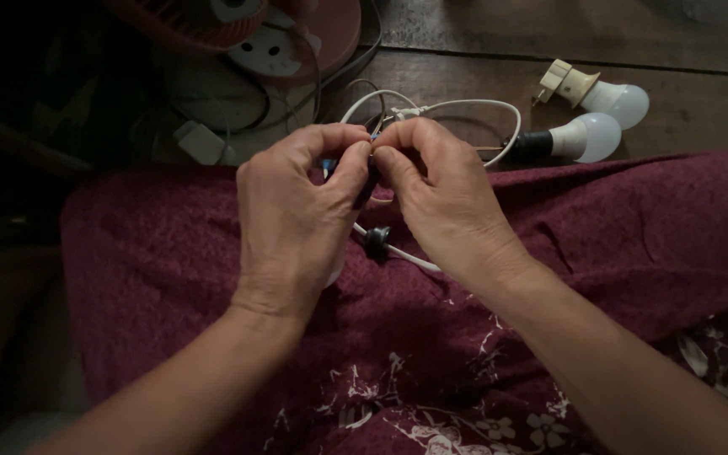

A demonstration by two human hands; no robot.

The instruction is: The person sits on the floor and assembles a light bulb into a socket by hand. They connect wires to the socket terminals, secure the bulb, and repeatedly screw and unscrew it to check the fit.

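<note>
My left hand (297, 211) and my right hand (444, 198) meet fingertip to fingertip over my lap. Between the fingertips they pinch the bare copper strands of a wire end (374, 135) and a small dark part. The white cable (457, 107) loops out behind the hands toward a black lamp holder (530, 145) with a white bulb (587, 137) in it. Below the hands the same cable runs through a small black cap (377, 239) lying on the maroon cloth (170, 253).
A second white bulb in a cream holder (600, 93) lies on the dark wooden floor (591, 34) at upper right. At upper left stand a red fan base (297, 38), a white socket and a tangle of cords (212, 126).
</note>
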